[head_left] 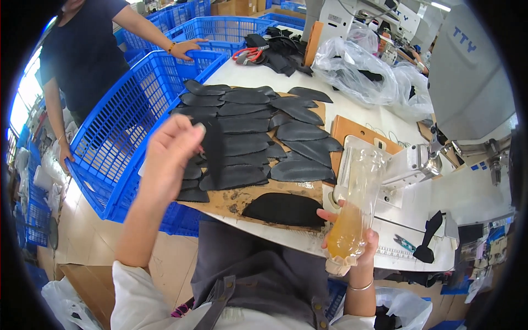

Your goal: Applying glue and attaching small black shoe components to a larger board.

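My left hand [168, 151] is raised over the left side of the work table, thumb and fingers pinched on a dark fabric piece [213, 151] that hangs down. My right hand [369, 250] grips a clear plastic bottle [352, 223] holding yellowish liquid. The bottle is tipped over, its pale wrapped neck pointing down toward me. Between my hands, a matte black curved piece [283, 209] lies flat at the near edge of a stained brown board [226, 202]. Rows of overlapping, shinier black curved pieces [246, 126] cover the rest of that board.
A sewing machine [412, 165] stands at the right, with small teal snips [405, 242] nearby. Red-handled scissors [250, 55] and black scraps [283, 52] lie at the back. Blue crates [135, 93] border the left, where another person's hand [187, 48] rests on a rim.
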A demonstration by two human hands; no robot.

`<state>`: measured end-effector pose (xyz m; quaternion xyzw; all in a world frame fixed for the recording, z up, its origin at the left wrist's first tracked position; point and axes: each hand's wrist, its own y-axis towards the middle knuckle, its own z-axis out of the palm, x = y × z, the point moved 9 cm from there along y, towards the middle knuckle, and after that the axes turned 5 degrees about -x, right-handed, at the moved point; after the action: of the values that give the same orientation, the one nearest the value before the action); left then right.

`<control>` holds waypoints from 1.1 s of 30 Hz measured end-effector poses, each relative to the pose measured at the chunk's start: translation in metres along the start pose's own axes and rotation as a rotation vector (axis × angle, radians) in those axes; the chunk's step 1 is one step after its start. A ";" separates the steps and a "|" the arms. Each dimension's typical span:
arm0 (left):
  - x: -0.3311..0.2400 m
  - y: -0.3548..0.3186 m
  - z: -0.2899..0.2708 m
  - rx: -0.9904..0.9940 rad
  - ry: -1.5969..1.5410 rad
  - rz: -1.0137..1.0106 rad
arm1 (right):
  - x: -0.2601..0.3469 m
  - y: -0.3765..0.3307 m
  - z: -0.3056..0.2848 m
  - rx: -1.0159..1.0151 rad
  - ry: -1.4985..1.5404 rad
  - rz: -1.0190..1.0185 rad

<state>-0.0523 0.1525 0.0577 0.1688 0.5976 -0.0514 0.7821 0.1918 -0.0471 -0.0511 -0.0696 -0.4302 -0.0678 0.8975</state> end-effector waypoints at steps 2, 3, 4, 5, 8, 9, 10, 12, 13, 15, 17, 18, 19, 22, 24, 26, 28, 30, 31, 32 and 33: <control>-0.017 0.026 -0.003 -0.011 0.120 0.074 | 0.002 -0.005 -0.002 0.047 0.106 0.007; -0.025 0.041 -0.004 -0.004 0.240 0.106 | 0.003 -0.005 -0.002 0.055 0.107 0.005; -0.030 0.055 -0.002 0.012 0.252 0.105 | 0.002 -0.005 0.000 0.069 0.118 0.005; -0.031 0.070 0.002 0.031 0.263 0.100 | 0.002 -0.005 0.001 0.077 0.128 0.005; -0.022 0.115 0.016 -0.003 0.312 0.037 | -0.002 -0.004 -0.001 0.059 0.196 0.023; -0.018 0.130 0.021 -0.006 0.317 0.044 | -0.002 -0.004 -0.001 0.061 0.222 0.027; -0.015 0.145 0.028 0.024 0.327 0.069 | -0.002 -0.003 0.001 0.060 0.273 0.037; 0.002 0.176 0.046 0.065 0.325 0.081 | -0.001 -0.005 0.000 0.062 0.268 0.032; 0.014 0.191 0.058 0.076 0.310 0.069 | 0.001 -0.006 -0.003 0.052 0.258 0.027; 0.027 0.211 0.077 0.088 0.302 0.100 | 0.001 -0.008 0.002 0.044 0.266 0.014; 0.043 0.221 0.098 0.058 0.338 0.123 | 0.008 -0.009 -0.001 -0.086 0.117 -0.067; 0.051 0.226 0.107 0.061 0.345 0.148 | 0.008 -0.008 -0.001 -0.086 0.117 -0.067; 0.062 0.234 0.115 0.065 0.352 0.173 | 0.008 -0.009 -0.001 -0.099 0.139 -0.065; 0.085 0.242 0.144 0.025 0.656 0.438 | 0.008 -0.007 -0.001 -0.104 0.162 -0.057; 0.103 0.223 0.185 0.126 0.748 0.490 | 0.010 -0.007 -0.003 -0.110 0.155 -0.060; 0.128 0.208 0.210 0.261 0.893 0.696 | 0.008 -0.007 -0.003 -0.127 0.161 -0.054; 0.163 0.206 0.226 0.390 1.038 0.526 | 0.007 -0.008 -0.006 -0.119 0.154 -0.053; 0.171 0.203 0.234 0.433 1.074 0.486 | 0.008 -0.008 -0.007 -0.119 0.149 -0.056; 0.172 0.202 0.237 0.466 1.101 0.494 | 0.007 -0.007 -0.007 -0.119 0.155 -0.049; 0.172 0.202 0.240 0.497 1.129 0.502 | 0.007 -0.007 -0.007 -0.119 0.160 -0.041; 0.171 0.203 0.240 0.499 1.130 0.499 | 0.006 -0.007 -0.007 -0.121 0.163 -0.039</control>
<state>0.2731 0.2851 -0.0092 0.4791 0.8288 0.0906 0.2743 0.1998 -0.0558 -0.0500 -0.1093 -0.3522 -0.1166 0.9222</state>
